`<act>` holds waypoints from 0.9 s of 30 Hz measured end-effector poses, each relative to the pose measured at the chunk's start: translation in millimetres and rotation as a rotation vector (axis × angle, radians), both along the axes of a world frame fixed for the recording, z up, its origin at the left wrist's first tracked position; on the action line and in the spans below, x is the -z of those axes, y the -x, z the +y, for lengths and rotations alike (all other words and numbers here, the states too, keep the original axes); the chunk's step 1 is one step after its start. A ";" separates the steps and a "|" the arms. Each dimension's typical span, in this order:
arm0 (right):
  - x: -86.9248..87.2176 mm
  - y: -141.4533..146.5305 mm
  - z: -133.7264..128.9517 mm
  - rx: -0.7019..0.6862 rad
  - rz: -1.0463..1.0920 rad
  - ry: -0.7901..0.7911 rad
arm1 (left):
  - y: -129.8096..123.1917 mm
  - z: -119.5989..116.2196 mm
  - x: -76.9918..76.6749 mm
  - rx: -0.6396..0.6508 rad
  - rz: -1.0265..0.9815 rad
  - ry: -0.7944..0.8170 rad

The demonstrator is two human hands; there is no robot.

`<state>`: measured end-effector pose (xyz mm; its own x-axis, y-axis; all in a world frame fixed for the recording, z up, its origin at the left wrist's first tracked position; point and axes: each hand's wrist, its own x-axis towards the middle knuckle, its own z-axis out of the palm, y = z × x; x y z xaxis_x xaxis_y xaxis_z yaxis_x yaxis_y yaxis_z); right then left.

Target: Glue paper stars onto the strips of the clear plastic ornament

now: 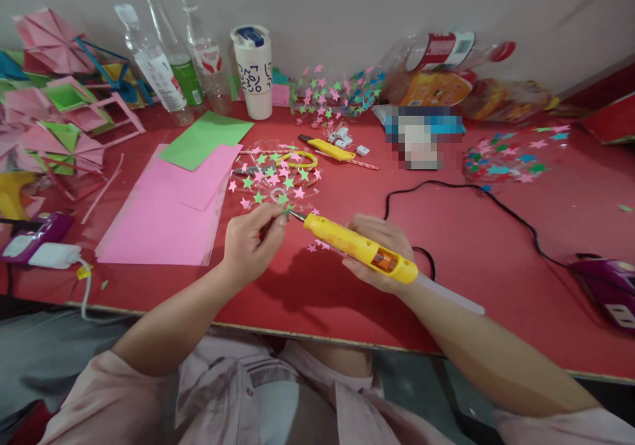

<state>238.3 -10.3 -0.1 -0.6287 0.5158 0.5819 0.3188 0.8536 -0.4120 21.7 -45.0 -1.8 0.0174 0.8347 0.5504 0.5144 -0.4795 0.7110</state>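
Observation:
My right hand [389,235] is closed round a yellow hot glue gun [342,237]. A whitish glue stick [449,294] juts from its rear end. Its metal nozzle points left and is at the fingertips of my left hand [251,243]. Between that hand's thumb and forefinger is a small green paper star [286,210], mostly covered by the fingers. Just beyond lies a clear plastic piece dotted with pink and green stars [272,179]. Several loose pink stars [317,246] lie under the gun.
Pink sheets [153,213] and a green sheet [206,141] lie left. A yellow cutter [330,149] is behind the starred plastic. Bottles [159,68] and a white tumbler [253,75] stand at the wall. A black cord [446,184] runs right to a purple power strip [608,293].

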 end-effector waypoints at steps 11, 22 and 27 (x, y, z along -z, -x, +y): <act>0.0 0.7 1.9 -0.006 0.010 -0.023 | -0.1 0.9 0.3 -0.017 0.040 -0.045; 1.9 -0.4 2.2 0.005 -0.010 -0.037 | 0.2 2.0 1.1 -0.025 0.068 -0.063; 1.5 0.0 2.4 0.015 -0.006 -0.105 | 5.0 3.7 2.9 -0.044 0.345 -0.341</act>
